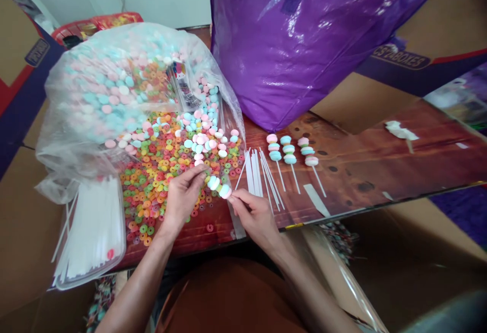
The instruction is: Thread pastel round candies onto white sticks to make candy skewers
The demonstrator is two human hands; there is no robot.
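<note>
Risk: pcs. on candy stack (214, 183) could be cracking or splitting if L hand (183, 191) is pressing too hard; off-axis push could be bending the stick (hidden, so condition can't tell). If R hand (255, 216) is gripping too loosely, stack could be slipping, prob. scattering into gummy rings (163, 171), left of ctr.

Pos.: stack is sitting at frame ctr., slanting down-right, between both hands. L thumb + fingers are pinching narrow at its upper-left end; exact grip can't tell. R thumb + finger are pinching its lower-right end. Loose sticks (256, 173) are lying just above R hand.
</note>
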